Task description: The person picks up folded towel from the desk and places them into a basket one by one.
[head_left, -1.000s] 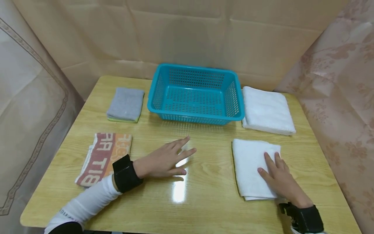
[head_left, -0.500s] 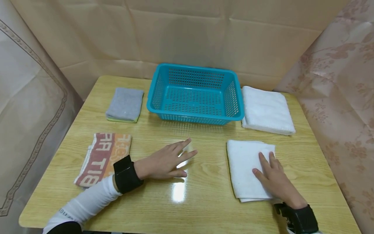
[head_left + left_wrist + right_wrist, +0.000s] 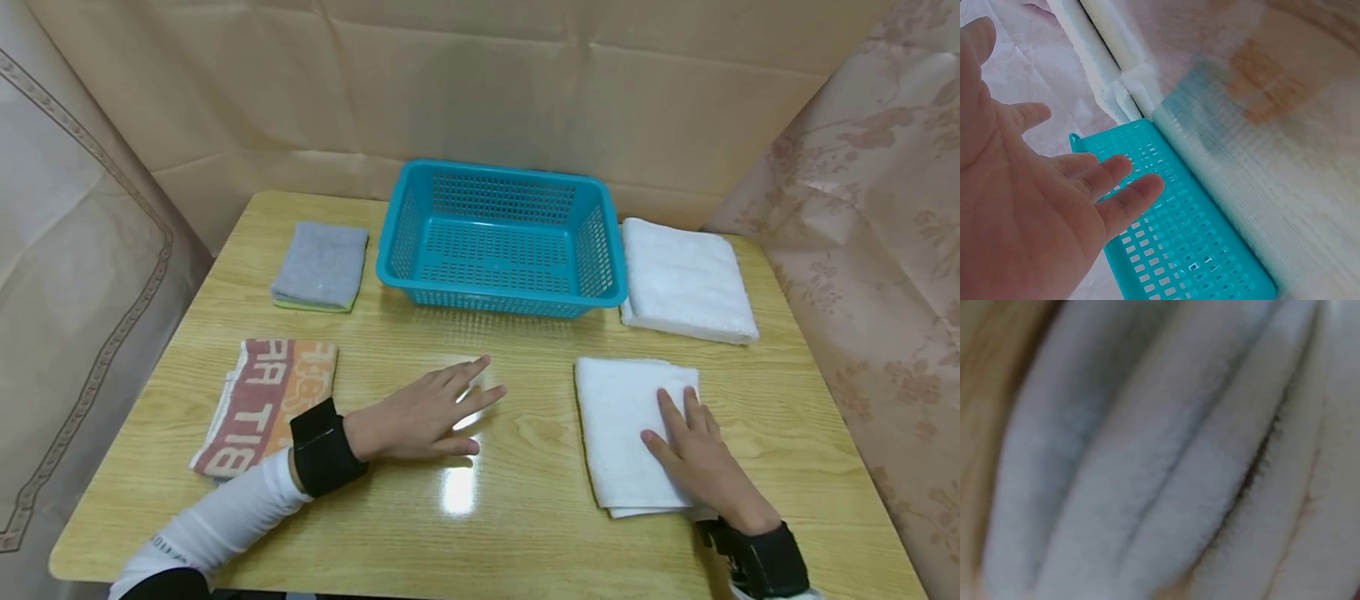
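Resting spread fingers on the front white towel (image 3: pixel 618 433) without gripping it, the right hand (image 3: pixel 697 461) is nearer, the towel's bulk lying toward ten o'clock, long axis twelve to six, while the left hand (image 3: pixel 418 414), splayed and empty, has it at three o'clock.

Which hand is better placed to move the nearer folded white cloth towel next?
Probably the right hand: it rests on that white towel, while the left hand is clearly apart from it.
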Demonstrator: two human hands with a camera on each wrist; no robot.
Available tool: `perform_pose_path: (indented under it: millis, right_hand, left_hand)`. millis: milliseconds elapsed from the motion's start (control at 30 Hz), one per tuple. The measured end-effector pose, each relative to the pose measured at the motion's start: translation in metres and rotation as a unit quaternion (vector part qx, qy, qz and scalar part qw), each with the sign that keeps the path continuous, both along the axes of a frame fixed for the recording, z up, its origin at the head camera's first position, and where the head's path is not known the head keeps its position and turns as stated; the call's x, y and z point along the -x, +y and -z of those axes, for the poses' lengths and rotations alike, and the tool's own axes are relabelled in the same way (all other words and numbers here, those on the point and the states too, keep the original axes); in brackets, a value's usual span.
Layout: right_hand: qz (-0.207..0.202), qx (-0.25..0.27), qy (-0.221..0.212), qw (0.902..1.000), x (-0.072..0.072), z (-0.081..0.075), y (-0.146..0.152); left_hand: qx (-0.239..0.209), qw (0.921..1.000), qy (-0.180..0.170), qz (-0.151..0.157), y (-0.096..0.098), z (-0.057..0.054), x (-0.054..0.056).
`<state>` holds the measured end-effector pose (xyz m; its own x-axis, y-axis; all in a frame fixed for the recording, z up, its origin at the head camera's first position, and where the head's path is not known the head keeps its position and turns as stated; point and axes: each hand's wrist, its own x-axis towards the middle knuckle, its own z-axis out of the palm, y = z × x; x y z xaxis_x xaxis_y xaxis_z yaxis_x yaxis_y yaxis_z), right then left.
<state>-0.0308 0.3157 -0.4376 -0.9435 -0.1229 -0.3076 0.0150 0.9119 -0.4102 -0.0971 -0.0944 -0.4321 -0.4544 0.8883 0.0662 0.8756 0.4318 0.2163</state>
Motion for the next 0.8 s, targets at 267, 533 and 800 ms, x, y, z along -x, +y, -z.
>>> perform_pose_path:
  millis: [267,533,800]
  right_hand:
    - [-0.001,-0.006,0.006,1.0,0.0,-0.001,-0.003]
    - [-0.007,-0.013,0.011,0.9998,0.0,0.003,-0.011]
    - [-0.009,-0.026,0.012,0.9996,-0.003,0.002,-0.021]
  left_hand:
    - [0.001,1.0,0.006,0.001,-0.001,0.0,-0.001]
    - [0.007,1.0,0.005,0.002,-0.002,0.0,-0.002]
    - [0.006,1.0,-0.005,0.002,-0.003,0.001,-0.004]
